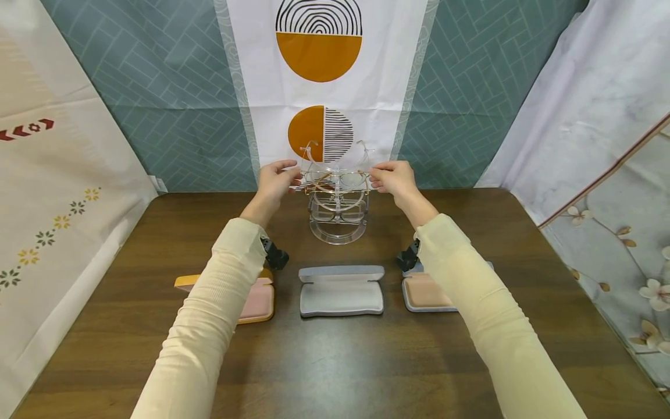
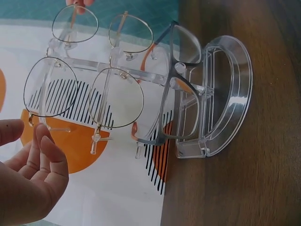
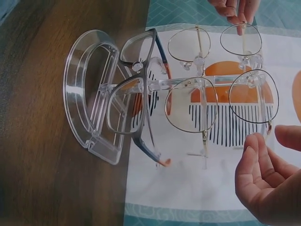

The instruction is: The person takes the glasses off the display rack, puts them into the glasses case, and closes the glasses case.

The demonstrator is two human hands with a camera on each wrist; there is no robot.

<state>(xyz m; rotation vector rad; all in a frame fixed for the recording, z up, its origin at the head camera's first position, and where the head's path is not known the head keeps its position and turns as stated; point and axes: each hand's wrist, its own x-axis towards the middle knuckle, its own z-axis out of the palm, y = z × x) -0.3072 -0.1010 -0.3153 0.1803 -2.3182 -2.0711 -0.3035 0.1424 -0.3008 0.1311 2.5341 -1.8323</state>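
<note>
A clear display stand [image 1: 338, 237] stands at the back of the table with three pairs of eyeglasses stacked on it. Uppermost is a thin-rimmed pair of eyeglasses [image 3: 230, 97]; another thin gold pair [image 2: 90, 104] sits below it. Lowest are grey-framed eyeglasses [image 2: 165, 113] with orange temple tips. My left hand [image 1: 275, 181] is at the left hinge of the uppermost pair, thumb and fingers apart on either side of it. At the opposite hinge, my right hand [image 1: 396, 179] has its thumb and curved fingers likewise spread around the frame end.
Three eyeglass cases with raised lids lie in a row nearer me: a yellow case with pink lining [image 1: 260, 301], a grey case [image 1: 341, 298] and a blue case with peach lining [image 1: 426, 291]. The forearms partly cover the outer two. A patterned cloth [image 1: 450, 116] hangs behind the stand.
</note>
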